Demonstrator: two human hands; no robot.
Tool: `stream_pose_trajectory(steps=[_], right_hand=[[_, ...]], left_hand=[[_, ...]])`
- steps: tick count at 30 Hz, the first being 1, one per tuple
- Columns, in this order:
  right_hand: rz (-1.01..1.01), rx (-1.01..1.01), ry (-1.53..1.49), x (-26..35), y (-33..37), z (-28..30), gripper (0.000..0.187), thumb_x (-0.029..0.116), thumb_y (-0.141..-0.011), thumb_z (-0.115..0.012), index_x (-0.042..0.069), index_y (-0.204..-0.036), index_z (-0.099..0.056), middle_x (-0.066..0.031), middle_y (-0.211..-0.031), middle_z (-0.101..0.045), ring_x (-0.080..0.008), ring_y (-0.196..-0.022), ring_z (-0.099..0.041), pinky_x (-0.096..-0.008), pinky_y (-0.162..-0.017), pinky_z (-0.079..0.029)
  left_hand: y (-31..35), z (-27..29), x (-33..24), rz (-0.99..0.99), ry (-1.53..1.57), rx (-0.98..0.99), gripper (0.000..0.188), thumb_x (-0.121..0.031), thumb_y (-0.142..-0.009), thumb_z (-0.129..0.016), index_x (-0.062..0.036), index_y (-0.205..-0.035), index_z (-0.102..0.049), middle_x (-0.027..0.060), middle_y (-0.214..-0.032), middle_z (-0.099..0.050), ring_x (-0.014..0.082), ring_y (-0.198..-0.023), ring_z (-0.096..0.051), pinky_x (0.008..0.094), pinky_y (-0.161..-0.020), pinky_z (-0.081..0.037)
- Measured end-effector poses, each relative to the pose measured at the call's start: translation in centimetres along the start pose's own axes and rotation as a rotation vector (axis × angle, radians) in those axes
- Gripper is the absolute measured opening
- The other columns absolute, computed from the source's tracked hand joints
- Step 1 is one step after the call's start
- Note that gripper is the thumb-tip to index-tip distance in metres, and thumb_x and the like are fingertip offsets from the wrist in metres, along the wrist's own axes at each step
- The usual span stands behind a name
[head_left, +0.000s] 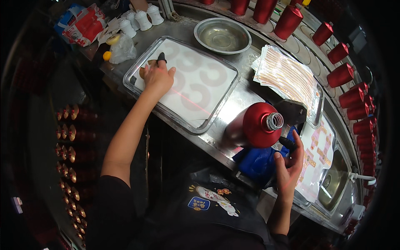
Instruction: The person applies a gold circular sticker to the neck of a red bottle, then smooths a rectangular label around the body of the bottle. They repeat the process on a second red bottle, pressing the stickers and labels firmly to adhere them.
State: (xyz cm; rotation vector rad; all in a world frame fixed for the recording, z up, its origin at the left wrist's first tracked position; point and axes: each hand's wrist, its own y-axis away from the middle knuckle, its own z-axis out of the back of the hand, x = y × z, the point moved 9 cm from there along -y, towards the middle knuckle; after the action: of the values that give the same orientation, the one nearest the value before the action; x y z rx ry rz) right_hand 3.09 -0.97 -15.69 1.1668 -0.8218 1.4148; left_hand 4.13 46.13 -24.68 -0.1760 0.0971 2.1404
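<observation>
My left hand lies over the left part of a white sheet in a shallow metal tray. Its fingers are spread, one wearing a black finger cot, and brownish-gold patches show around the fingertips. Pale curved shapes show faintly through the sheet. On the right, a glossy red bottle with a bare, threaded silver neck tilts toward me above a blue cloth. Beside the neck my right hand is raised, thumb and fingers apart, a black cot on one finger. I see nothing held in it.
A metal basin holds liquid behind the tray. Patterned strip sheets lie right of it, with decal sheets by a sink. Red bottles line the curved conveyor. Several gold-topped red bottles stand lower left.
</observation>
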Motion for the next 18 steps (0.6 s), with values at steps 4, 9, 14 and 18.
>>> stream_pose_trajectory(steps=[4,9,14,18], right_hand=[[0.015,-0.003,0.017,0.2,0.1,-0.5,0.072,-0.003,-0.084,-0.064,0.002,-0.153,-0.04,-0.016,-0.14,-0.055,0.0009,-0.06,-0.041,-0.0147,-0.055,-0.033],[0.029,0.016,0.02,-0.8,-0.2,0.0,0.07,-0.002,-0.086,-0.064,0.002,-0.152,-0.042,-0.0143,-0.135,-0.057,0.0007,-0.059,-0.04,-0.0151,-0.054,-0.033],[0.007,0.029,-0.001,-1.7,-0.6,0.3,0.068,0.0,-0.087,-0.066,0.001,-0.151,-0.043,-0.0131,-0.133,-0.058,0.0009,-0.059,-0.04,-0.0155,-0.054,-0.032],[0.012,0.035,0.016,-1.7,-0.8,0.1,0.067,0.001,-0.087,-0.067,0.001,-0.15,-0.044,-0.0123,-0.131,-0.059,0.0006,-0.06,-0.042,-0.0157,-0.054,-0.032]], left_hand=[[1.7,-1.3,-2.4,-0.212,0.16,0.003,0.051,-0.031,-0.095,-0.065,0.0087,-0.124,-0.054,0.0318,-0.127,-0.06,0.0448,-0.13,-0.05,0.0569,-0.116,-0.03],[3.4,2.1,-1.8,-0.219,0.561,-0.138,0.026,-0.019,-0.093,-0.067,0.0031,-0.107,-0.063,0.0246,-0.098,-0.07,0.0413,-0.1,-0.067,0.0461,-0.092,-0.052],[-0.3,2.9,2.8,-0.017,0.042,-0.23,0.037,-0.028,-0.081,-0.08,-0.0016,-0.1,-0.062,0.0176,-0.099,-0.07,0.0378,-0.099,-0.065,0.0462,-0.086,-0.051],[-5.4,2.1,4.1,-0.127,0.08,-0.248,0.047,-0.033,-0.076,-0.083,-0.0021,-0.104,-0.061,0.0197,-0.107,-0.067,0.0411,-0.109,-0.06,0.049,-0.095,-0.047]])
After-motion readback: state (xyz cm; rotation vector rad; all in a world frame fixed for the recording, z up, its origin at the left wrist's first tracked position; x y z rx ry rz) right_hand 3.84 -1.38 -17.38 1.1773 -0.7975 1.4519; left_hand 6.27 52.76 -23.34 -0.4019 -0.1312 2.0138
